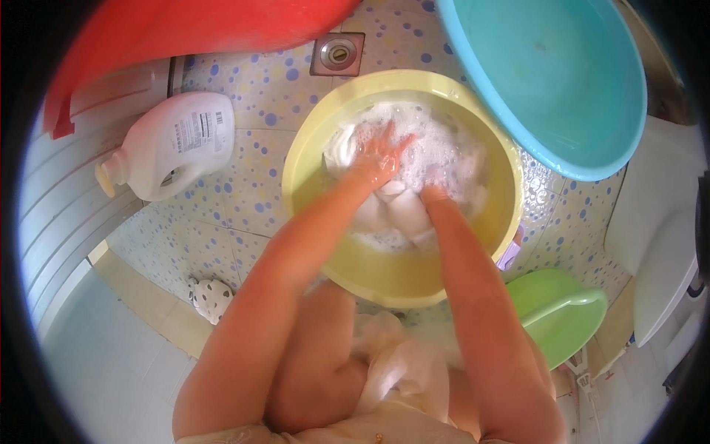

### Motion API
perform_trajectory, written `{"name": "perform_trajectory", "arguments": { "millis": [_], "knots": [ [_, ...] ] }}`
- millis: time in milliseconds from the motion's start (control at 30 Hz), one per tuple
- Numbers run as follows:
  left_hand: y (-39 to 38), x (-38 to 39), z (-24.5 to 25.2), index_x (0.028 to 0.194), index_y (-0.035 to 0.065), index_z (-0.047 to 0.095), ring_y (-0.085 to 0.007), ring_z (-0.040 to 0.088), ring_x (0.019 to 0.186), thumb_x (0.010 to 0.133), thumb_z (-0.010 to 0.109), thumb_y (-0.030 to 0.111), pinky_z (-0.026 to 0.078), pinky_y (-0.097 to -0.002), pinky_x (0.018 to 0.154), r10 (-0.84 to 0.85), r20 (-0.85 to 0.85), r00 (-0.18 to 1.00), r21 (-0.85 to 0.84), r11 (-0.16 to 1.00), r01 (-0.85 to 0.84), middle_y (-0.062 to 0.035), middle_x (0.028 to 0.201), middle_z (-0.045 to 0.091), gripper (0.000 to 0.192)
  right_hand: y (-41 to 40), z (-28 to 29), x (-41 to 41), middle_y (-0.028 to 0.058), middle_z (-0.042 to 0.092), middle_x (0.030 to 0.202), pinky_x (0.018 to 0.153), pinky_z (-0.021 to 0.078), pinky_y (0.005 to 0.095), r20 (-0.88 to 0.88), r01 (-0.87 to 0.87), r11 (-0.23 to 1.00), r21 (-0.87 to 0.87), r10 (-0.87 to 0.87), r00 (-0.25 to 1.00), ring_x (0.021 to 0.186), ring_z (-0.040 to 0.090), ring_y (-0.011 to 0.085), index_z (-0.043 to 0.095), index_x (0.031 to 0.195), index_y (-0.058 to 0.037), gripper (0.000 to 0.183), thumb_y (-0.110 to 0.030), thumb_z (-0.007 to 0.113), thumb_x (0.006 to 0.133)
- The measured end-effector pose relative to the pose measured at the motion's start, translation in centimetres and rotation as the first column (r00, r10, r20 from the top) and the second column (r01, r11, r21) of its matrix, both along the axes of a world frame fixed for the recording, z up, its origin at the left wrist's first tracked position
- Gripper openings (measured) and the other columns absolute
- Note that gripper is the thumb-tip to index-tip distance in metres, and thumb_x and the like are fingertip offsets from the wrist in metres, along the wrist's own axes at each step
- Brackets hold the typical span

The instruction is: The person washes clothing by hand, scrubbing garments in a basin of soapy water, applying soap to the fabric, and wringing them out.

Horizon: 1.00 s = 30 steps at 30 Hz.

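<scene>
A round yellow plastic basin (302,150) on the floor holds soapy water and pale wet cloth (407,210). White suds (444,147) cover much of the cloth. Wet and with its fingers spread, my left hand (380,158) lies on the cloth and foam left of the middle. My right hand (435,190) reaches into the suds a little nearer to me; its fingers are hidden under foam, so its grip cannot be made out.
A large blue basin (554,72) leans at the upper right, against the yellow rim. A green scoop (560,316) sits lower right, near a purple object (509,255). Left lies a detergent bottle (183,144) bearing writing. A red plastic object (222,28) and floor drain (337,54) are beyond.
</scene>
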<state>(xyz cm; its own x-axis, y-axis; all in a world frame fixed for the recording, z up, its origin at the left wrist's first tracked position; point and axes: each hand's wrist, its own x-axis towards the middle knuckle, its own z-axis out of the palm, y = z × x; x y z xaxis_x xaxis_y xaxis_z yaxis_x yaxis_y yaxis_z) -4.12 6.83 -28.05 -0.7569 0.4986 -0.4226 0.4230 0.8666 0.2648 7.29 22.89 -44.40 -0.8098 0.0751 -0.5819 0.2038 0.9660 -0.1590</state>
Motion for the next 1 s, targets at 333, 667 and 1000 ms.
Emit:
{"name": "perform_trajectory", "arguments": {
  "millis": [333, 667, 1000],
  "knots": [
    [-0.6, -3.3, 3.0, 0.122, 0.0086, 0.038, -0.0290, 0.052, 0.101, 0.079, 0.056, 0.023, 0.040, -0.0420, 0.088, 0.375, 0.252, 0.892, 0.303, 0.845, -0.440, -0.0148, 0.116, 0.052, 0.049, -0.5, 18.8, -9.0, 0.0109, 0.056, 0.091, 0.080, 0.0391, 0.0371, 0.234, 0.611, 0.442, -0.657, -0.652, 0.722, 0.083, 0.051, 0.0263, 0.055, 0.091, -0.0001, 0.025, -0.023, 0.056, 0.080],
    [-8.3, 4.9, 16.7, 0.116, 0.0087, 0.047, -0.0296, 0.052, 0.093, 0.061, 0.072, 0.013, 0.042, -0.0378, 0.084, 0.119, 0.437, 0.892, 0.479, 0.808, -0.342, -0.0113, 0.097, 0.055, 0.060, -1.9, 30.9, 1.1, 0.0088, 0.052, 0.075, 0.077, 0.0406, 0.0363, -0.103, 0.176, 0.644, -0.745, -0.371, 0.923, 0.080, 0.052, 0.0278, 0.056, 0.073, -0.0030, 0.017, 0.004, 0.062, 0.059],
    [-2.8, 5.6, 6.0, 0.128, 0.0232, 0.039, -0.0433, 0.031, 0.114, 0.078, 0.058, 0.037, 0.025, -0.0635, 0.087, 0.319, -0.252, 0.914, 0.173, 0.944, -0.282, -0.0157, 0.129, 0.029, 0.055, -9.1, 23.7, -0.7, 0.0168, 0.021, 0.138, 0.094, 0.0292, 0.0542, -0.288, 0.312, 0.947, -0.072, -0.319, 0.903, 0.124, 0.025, 0.0396, 0.030, 0.133, -0.0230, 0.073, -0.034, 0.065, 0.070]
  ]
}}
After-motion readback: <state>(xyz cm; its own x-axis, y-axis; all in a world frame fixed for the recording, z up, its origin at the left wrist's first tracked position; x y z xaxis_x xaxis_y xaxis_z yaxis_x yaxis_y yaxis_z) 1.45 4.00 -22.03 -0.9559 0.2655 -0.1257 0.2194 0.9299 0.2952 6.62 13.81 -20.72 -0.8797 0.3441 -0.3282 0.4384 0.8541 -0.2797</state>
